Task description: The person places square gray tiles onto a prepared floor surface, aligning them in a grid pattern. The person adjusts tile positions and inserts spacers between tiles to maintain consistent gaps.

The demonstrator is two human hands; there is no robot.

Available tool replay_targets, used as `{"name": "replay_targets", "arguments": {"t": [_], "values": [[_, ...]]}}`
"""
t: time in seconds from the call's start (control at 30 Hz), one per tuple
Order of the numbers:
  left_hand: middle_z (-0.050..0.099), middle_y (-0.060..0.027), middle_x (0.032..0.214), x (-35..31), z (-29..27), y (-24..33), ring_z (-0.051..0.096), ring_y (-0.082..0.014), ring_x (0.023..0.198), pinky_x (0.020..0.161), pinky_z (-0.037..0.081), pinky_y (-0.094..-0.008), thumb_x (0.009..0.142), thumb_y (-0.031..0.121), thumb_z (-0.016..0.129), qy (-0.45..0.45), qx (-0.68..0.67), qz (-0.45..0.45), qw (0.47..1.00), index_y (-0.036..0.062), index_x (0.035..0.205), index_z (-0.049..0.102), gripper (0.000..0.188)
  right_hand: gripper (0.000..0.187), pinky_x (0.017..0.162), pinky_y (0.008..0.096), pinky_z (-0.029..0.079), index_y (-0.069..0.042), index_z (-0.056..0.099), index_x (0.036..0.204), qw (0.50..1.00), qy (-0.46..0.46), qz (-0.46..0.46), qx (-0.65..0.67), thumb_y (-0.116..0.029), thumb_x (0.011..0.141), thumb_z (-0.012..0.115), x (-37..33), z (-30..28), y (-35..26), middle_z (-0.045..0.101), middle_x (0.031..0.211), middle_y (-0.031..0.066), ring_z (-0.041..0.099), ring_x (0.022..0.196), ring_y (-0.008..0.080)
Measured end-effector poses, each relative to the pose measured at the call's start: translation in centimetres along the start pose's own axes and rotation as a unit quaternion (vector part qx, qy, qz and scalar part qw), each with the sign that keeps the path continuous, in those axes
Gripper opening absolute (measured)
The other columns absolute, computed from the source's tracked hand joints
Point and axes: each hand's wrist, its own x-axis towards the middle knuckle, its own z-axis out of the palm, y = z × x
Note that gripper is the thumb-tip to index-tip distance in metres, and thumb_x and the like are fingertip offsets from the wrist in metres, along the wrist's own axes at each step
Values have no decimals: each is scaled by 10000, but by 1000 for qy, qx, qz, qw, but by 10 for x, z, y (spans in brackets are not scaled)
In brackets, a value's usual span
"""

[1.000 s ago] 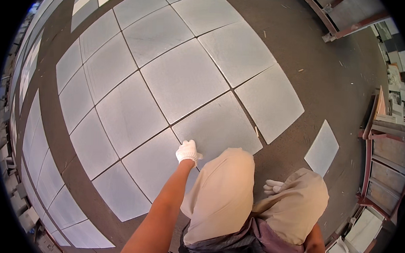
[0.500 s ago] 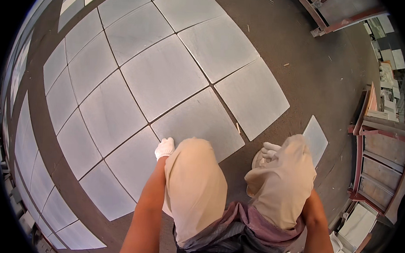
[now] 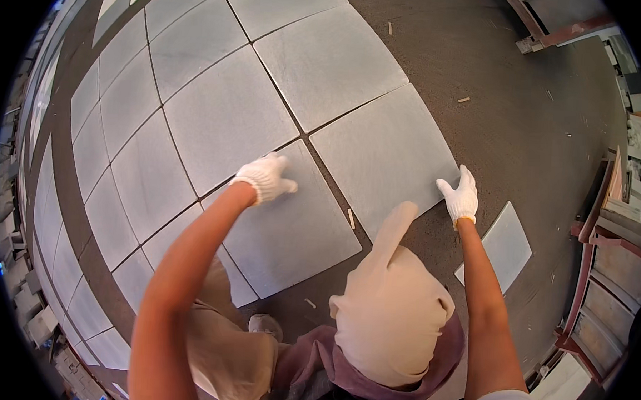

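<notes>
Large pale grey square slabs lie in rows on the dark floor, with narrow gaps between them. My left hand, in a white knitted glove, is over the upper edge of the nearest slab, its thumb and fingers apart. Whether it touches the slab I cannot tell. My right hand, gloved the same way, is at the near right corner of the slab beside it. Its thumb and fingers are spread, with nothing held between them. A small wooden strip lies in the gap between these two slabs.
A smaller grey slab piece lies on the floor by my right forearm. Rusty red metal frames stand at the right, another frame at the upper right. Wood bits are scattered about. My beige-clad knee rises between my arms.
My left hand has moved from beside my left knee up over the nearest slab. My right hand has come from beside the right knee out to the right slab's corner. My legs have shifted.
</notes>
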Motion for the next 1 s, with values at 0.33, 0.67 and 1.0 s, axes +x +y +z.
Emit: {"name": "replay_targets", "arguments": {"t": [0.33, 0.67, 1.0], "values": [[622, -138, 1150, 93, 49, 55, 571, -330, 1077, 920, 474, -423, 803, 353, 717, 256, 5, -90, 962, 56, 1141, 634, 458, 830, 1056, 407, 399, -69, 476, 1410, 996, -23, 79, 17, -450, 736, 775, 26, 5, 18, 471, 1406, 135, 454, 1273, 329], [644, -150, 1103, 97, 48, 51, 594, -332, 1050, 874, 491, -425, 764, 373, 747, 273, 9, -80, 959, 64, 1068, 665, 441, 789, 1049, 397, 399, -30, 542, 1343, 992, -7, 80, 100, -403, 703, 812, 30, 15, 31, 505, 1325, 164, 483, 1235, 332], [637, -178, 1119, 99, 39, 53, 588, -351, 1073, 912, 479, -426, 753, 352, 766, 234, -4, -100, 967, 38, 1096, 654, 478, 759, 1043, 383, 404, -23, 565, 1318, 988, -1, 93, 123, -360, 690, 826, 28, 15, 28, 513, 1305, 156, 499, 1217, 313]]}}
